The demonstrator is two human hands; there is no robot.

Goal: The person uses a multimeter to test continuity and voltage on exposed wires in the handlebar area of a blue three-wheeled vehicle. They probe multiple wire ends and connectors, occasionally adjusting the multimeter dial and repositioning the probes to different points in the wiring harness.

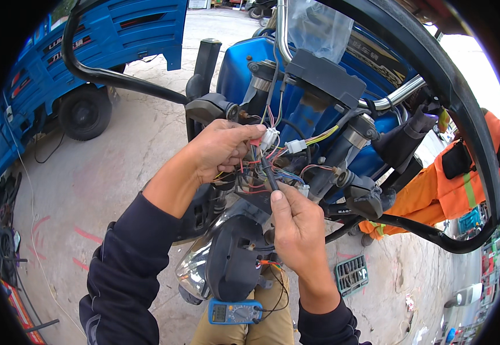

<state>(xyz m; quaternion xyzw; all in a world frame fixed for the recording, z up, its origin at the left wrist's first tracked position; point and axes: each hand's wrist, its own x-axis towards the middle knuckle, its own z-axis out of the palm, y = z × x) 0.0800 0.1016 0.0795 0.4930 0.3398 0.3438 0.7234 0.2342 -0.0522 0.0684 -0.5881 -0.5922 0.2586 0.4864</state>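
My left hand (pixel 222 148) is closed, thumb and finger pinching a white plug connector (pixel 269 138) with thin coloured wires; a small red piece shows by the fingertip. My right hand (pixel 297 221) is closed round a slim black test probe (pixel 269 172), its tip among the wires just below that connector. A second white connector (pixel 295 146) with yellowish wires hangs to the right. A tangle of wires (pixel 253 178) spreads between my hands. On my lap lies a blue multimeter (pixel 235 311) with black leads. The headlamp unit (pixel 235 259) sits in front of my knees, wires at its back.
A black tubular bar (pixel 462 109) arches around the blue vehicle front (pixel 244 69). A blue cargo vehicle (pixel 118 34) stands at the far left. To the right is a person in orange workwear (pixel 434 190). A green tray of dark pieces (pixel 352 275) lies on the ground.
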